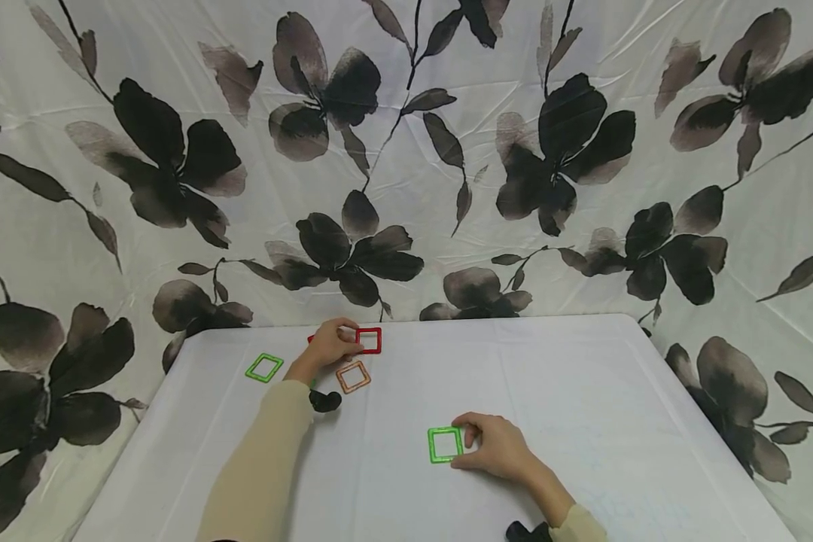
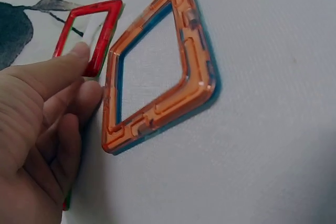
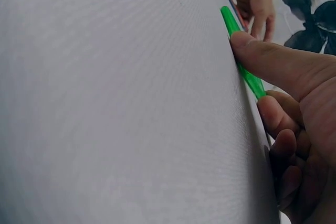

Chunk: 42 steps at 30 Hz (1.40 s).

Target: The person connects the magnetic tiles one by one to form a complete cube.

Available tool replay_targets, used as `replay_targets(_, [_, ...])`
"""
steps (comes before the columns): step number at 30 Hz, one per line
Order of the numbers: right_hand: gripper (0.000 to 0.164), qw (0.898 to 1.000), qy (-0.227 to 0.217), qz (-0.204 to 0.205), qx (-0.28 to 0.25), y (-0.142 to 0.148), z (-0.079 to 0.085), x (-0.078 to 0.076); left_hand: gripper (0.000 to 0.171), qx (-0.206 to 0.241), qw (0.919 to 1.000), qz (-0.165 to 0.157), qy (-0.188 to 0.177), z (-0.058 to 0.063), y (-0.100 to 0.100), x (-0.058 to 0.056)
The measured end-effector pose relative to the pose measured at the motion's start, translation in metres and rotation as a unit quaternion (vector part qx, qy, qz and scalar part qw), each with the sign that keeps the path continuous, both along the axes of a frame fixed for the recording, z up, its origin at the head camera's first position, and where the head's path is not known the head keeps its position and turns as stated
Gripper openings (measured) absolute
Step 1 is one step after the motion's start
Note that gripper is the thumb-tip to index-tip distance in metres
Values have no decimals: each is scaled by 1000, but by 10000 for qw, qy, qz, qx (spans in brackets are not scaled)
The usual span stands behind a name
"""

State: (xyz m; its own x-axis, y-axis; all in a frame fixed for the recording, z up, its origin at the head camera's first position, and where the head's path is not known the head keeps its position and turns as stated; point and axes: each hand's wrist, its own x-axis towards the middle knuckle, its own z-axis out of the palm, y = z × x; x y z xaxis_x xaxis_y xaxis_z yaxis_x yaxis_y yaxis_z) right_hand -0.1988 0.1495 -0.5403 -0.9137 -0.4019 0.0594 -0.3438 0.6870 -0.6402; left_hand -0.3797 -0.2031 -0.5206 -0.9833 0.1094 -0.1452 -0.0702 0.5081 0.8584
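Note:
Near the table's far edge my left hand (image 1: 330,342) pinches a red square magnetic tile (image 1: 379,341) by its near left side. The thumb lies over the red tile's frame (image 2: 100,51) in the left wrist view. An orange magnetic tile (image 2: 197,74) lies flat just beside that hand. Closer in, my right hand (image 1: 500,449) grips a green square magnetic tile (image 1: 430,446) between thumb and forefinger, at its right side. From the right wrist the green tile (image 3: 253,81) appears nearly edge-on, against the table. Another red piece (image 1: 310,339) is mostly hidden behind the left hand.
A second green tile (image 1: 256,378) lies left of the left forearm. A bit of green shows beside the left wrist, mostly covered. White cloth covers the table (image 1: 583,421), and a floral curtain (image 1: 447,188) hangs behind its far edge.

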Motion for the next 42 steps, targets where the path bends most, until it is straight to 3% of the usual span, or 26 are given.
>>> replay_targets(8, [57, 10000, -42, 15, -82, 2, 1, 0, 22, 993, 9927, 662, 173, -1, 2, 1])
replay_targets(16, [56, 9999, 46, 42, -133, -2, 0, 0, 35, 1040, 9913, 661, 457, 5, 3, 12])
replay_targets(19, [57, 10000, 57, 24, -69, -3, 1, 1, 37, 912, 9926, 598, 537, 12, 7, 21])
replay_targets(28, [63, 10000, -78, 38, 4, -1, 4, 3, 22, 928, 9899, 572, 906, 29, 30, 61])
replay_targets(37, [61, 9997, -84, 100, -209, 2, 4, 2, 20, 1137, 9875, 494, 972, 25, 41, 97])
replay_targets(42, [59, 9996, -90, 132, -224, 2, 4, 2, 19, 1270, 9833, 437, 1226, 20, 50, 114])
